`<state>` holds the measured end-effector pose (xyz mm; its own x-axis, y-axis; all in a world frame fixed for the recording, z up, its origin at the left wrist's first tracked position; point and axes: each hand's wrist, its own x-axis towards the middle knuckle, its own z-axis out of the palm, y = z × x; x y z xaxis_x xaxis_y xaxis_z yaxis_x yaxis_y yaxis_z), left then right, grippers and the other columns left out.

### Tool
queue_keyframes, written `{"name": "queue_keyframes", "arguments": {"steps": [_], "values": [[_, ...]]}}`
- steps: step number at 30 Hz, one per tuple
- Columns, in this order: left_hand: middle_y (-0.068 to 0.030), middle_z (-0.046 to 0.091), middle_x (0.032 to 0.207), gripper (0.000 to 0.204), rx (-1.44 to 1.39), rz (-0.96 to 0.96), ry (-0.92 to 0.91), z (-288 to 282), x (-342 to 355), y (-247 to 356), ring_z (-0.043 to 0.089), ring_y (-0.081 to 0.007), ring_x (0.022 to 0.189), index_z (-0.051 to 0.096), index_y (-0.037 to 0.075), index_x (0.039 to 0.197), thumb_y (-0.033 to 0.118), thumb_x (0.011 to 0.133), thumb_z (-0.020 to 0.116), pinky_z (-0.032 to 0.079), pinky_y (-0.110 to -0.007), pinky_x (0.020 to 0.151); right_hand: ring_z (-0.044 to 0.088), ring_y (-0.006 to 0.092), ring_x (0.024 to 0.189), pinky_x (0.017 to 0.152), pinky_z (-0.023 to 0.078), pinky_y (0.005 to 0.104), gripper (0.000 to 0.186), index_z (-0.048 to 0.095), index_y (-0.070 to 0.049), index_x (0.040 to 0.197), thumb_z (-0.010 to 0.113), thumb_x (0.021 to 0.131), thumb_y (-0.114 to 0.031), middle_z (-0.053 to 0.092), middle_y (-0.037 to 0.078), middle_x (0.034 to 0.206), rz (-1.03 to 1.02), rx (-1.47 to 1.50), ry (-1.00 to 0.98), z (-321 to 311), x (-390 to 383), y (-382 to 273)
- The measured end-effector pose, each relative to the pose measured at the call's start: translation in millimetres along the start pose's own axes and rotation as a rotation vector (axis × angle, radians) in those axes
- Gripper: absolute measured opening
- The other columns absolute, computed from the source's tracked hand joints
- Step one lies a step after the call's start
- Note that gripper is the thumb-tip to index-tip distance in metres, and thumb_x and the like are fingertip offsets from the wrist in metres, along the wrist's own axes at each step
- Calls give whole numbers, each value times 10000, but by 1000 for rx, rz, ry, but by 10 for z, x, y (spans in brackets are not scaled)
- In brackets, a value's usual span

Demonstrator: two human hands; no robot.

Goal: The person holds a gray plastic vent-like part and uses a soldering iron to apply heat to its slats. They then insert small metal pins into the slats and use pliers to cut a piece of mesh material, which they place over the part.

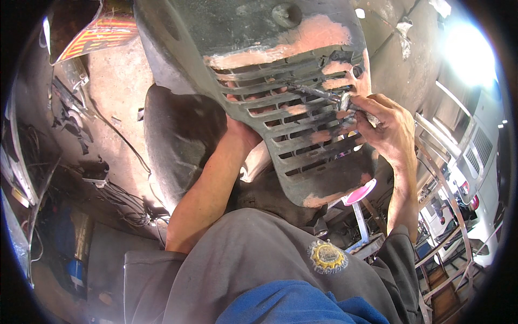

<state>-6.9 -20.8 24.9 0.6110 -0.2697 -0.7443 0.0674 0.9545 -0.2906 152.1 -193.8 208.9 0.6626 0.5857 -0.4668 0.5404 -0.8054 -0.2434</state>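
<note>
A dark plastic vehicle grille panel (318, 194) with rows of slots lies tilted across my lap. Pinkish filler patches (318, 35) cover parts of its upper face and right side. My left hand (243, 132) reaches under the panel's left edge and holds it from behind; most of its fingers are hidden, with bits of skin showing through the slots. Over the right side of the slots, my right hand (387, 120) pinches a thin dark rod-shaped tool (318, 93) with a pale, silvery part near the fingers. The tool's tip points left across the upper slats; its exact kind is unclear.
My dark-trousered knee (181, 143) is left of the panel. Cables (127, 202) and scraps lie on the floor at left. A pink round disc (360, 193) on a light-blue metal leg is below the panel's right corner. Metal frames (448, 178) and a white vehicle (480, 200) stand at right.
</note>
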Motion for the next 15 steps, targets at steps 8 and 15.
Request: {"name": "queue_keyframes", "arguments": {"steps": [8,15], "values": [[-166,528,1414,881,1,-14,30,30,-24,-2,553,-390,1251,457,111,1453,791,920,290,448,-583,1045,674,260,734,647,525,361,272,729,-150,1001,759,736,-99,702,36,848,-124,-11,94,99,-12,24],[-182,557,1398,837,-18,-5,43,77,-40,-9,554,-375,1251,488,109,1448,744,941,287,438,-555,1067,669,255,719,645,528,362,256,728,-149,979,760,732,-93,697,32,822,-137,-19,94,108,-17,7]]}}
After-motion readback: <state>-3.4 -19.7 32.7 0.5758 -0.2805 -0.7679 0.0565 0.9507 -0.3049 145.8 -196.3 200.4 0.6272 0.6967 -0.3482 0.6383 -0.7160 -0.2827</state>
